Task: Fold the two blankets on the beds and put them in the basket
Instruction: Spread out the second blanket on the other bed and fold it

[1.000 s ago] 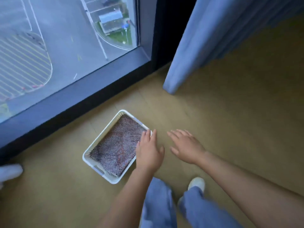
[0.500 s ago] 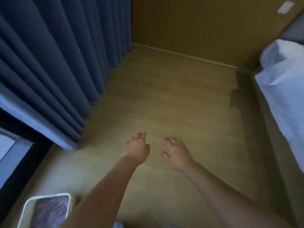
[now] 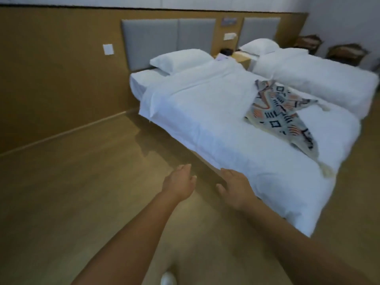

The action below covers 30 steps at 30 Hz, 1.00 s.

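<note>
A cream blanket with an orange and navy pattern [image 3: 281, 118] lies loosely spread, unfolded, across the right side of the near white bed [image 3: 205, 112]. My left hand [image 3: 178, 182] and my right hand [image 3: 236, 188] reach forward over the floor, both empty with fingers apart. My right hand is close to the near bed's front corner. The blanket is well beyond both hands. The basket is out of view.
A second white bed [image 3: 320, 79] stands behind the first, with a bedside table [image 3: 240, 56] between the pillows. Grey headboards [image 3: 168, 40] line the wooden wall. Two dark chairs [image 3: 345, 53] stand at the far right. Wooden floor [image 3: 72, 192] stretches to the left.
The view has swung from the basket by the window, past the curtain, to the beds. The basket with a dark folded blanket has left the frame. Both hands stay empty.
</note>
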Available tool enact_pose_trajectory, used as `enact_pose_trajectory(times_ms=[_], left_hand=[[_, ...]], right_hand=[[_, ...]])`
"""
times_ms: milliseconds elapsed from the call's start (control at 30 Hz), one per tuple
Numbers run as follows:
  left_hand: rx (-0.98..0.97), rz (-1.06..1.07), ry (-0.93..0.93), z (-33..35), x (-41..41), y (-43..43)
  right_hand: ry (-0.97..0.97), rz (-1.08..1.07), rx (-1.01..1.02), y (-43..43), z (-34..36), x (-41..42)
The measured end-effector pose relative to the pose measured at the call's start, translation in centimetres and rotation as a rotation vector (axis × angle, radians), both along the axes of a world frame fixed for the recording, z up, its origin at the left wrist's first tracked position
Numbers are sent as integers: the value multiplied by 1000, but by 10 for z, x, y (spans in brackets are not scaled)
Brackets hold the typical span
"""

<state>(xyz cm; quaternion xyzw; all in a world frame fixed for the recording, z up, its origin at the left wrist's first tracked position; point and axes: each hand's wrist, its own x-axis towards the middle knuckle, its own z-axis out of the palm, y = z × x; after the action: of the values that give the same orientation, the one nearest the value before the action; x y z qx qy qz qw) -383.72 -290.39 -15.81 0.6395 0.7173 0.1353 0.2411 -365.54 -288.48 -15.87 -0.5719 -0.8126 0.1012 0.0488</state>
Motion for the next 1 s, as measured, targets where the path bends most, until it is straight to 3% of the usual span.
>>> enact_pose_trajectory(times_ms=[267,433,700,1000], left_hand=[[13,-423,-13,18,158,182],[-5,-528,45,13,237,267],[-62,-529,122,-12,328,375],[-116,-352,204,-33,329,508]], right_hand=[[89,-415,-48,98,10,148],[105,-564,-66,152,1,218],[89,-538,-150,268,-20,320],[91,-505,-198,410,-45,360]])
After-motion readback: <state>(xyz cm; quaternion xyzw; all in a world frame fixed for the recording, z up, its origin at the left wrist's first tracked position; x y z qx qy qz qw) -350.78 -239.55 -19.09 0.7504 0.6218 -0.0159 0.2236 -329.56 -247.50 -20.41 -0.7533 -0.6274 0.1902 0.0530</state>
